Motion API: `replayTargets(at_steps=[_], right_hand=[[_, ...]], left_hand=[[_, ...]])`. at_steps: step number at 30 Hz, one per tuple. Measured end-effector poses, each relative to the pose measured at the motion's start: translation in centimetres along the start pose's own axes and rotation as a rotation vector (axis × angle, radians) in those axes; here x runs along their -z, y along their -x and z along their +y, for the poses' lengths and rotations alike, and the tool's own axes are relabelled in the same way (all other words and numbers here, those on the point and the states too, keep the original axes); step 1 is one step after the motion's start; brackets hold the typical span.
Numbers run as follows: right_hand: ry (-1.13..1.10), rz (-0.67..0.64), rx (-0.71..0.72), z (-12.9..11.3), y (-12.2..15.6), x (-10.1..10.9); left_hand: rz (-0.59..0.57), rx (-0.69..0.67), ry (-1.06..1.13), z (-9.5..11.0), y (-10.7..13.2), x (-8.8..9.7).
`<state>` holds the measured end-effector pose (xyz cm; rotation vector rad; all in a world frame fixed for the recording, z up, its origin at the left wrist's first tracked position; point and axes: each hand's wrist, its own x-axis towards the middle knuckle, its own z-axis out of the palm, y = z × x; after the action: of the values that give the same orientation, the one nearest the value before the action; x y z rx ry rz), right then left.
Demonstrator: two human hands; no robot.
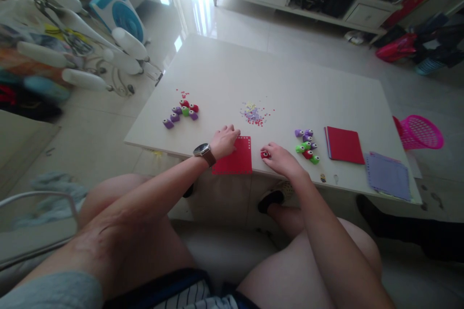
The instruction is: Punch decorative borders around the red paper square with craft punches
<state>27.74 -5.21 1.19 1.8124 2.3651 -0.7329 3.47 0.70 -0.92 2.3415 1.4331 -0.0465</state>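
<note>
A red sheet of paper (239, 157) with rows of small punched holes along its edges lies at the table's near edge and partly overhangs it. My left hand (224, 141), a watch on its wrist, rests on the sheet's upper left with its fingers stretched out. Just right of the sheet, my right hand (280, 158) has its fingers closed around a small red craft punch (266, 154) at the table edge. Beyond both hands lies a scatter of tiny purple, yellow and red paper bits (253, 113).
Several coloured punches (181, 112) stand at the left, and several more punches (307, 146) at the right. Farther right are a red paper stack (344, 145) and purple sheets (387, 176). A pink basket (422, 132) stands beyond the white table's (275, 67) right edge.
</note>
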Motion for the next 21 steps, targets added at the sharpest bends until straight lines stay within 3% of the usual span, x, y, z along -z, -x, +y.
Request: replayTargets(at_steps=[21], right_hand=[[-0.007, -0.017, -0.011, 0.30, 0.33, -0.03]], left_hand=[[-0.012, 0.007, 0.095, 0.07, -0.43, -0.65]])
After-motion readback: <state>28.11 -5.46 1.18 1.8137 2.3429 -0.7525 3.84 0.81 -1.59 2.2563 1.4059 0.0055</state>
